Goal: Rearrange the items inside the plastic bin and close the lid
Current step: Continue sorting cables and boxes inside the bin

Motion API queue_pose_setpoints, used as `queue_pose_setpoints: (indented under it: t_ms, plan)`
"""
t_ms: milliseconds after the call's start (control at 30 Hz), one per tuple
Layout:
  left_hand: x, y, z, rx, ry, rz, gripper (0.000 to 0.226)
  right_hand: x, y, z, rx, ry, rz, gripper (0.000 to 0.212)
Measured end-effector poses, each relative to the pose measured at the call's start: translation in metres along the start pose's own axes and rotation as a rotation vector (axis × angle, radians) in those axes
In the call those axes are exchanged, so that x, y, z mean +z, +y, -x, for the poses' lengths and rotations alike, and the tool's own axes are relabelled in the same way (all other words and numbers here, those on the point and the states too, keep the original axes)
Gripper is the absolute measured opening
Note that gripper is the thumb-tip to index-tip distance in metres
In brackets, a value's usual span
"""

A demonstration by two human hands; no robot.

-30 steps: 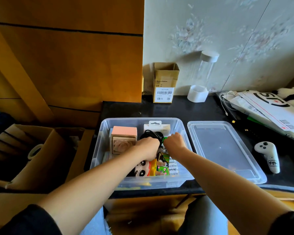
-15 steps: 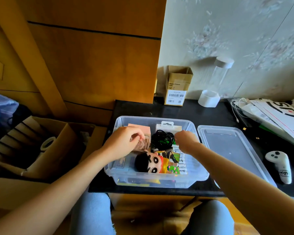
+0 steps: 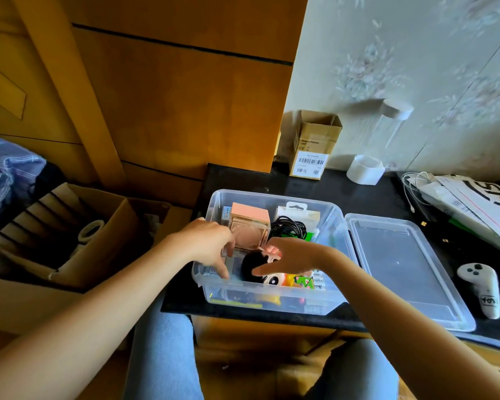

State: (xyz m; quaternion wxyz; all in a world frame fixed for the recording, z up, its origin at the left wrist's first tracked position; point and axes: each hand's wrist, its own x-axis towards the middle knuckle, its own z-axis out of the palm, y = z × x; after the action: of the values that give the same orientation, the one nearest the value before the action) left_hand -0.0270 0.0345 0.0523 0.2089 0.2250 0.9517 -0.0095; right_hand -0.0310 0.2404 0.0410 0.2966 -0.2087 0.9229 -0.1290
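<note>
Clear plastic bin [image 3: 274, 298] set on the dark desk [image 3: 381, 197], lid [image 3: 401, 269] laid off at its 3 o'clock, left hand [image 3: 211, 243] reached in, fingers spread downward, right hand [image 3: 292, 256] held spread over the black-haired plush toy [image 3: 250, 267], nothing gripped.

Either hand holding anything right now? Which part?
Cannot tell a firm grip. Left hand fingers touch a flat packet in the bin; right hand spreads over the plush doll's head, not clearly closed.

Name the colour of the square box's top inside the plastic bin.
Pale pink, on the square box, best seen in the head view.
</note>
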Motion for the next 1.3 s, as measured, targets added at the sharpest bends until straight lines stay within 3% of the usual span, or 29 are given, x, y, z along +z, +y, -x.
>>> queue_pose_setpoints:
  t_ms: [100, 333, 467, 600, 733, 867, 1067, 1300]
  plan:
    - [0.001, 0.009, -0.004, 0.009, -0.028, -0.175, 0.038, 0.002, -0.002, -0.004, 0.033, -0.029, -0.045, 0.082]
    - [0.014, 0.024, -0.008, 0.063, 0.018, -0.450, 0.005, -0.001, 0.009, -0.007, 0.155, -0.023, 0.101, 0.066]
    - [0.021, 0.014, -0.006, 0.069, 0.223, -0.317, 0.011, -0.001, 0.007, -0.003, 0.094, 0.030, -0.009, 0.060]
    - [0.026, 0.003, -0.009, 0.030, 0.484, -0.122, 0.019, -0.009, -0.003, 0.000, -0.057, 0.253, -0.052, 0.028]
    - [0.026, -0.004, -0.017, -0.047, 0.714, 0.119, 0.035, -0.010, -0.018, 0.003, -0.113, 0.271, -0.018, 0.021]
    - [0.028, -0.011, -0.026, -0.147, 0.701, 0.407, 0.049, -0.004, -0.040, 0.001, -0.287, 0.129, 0.011, 0.022]
    - [0.042, -0.017, -0.031, -0.134, 0.728, 0.588, 0.051, 0.015, -0.063, -0.031, -0.256, -0.207, 0.242, 0.042]
    - [0.049, -0.022, -0.038, -0.098, 0.775, 0.696, 0.049, 0.028, -0.072, -0.059, -0.149, -0.260, 0.306, 0.040]
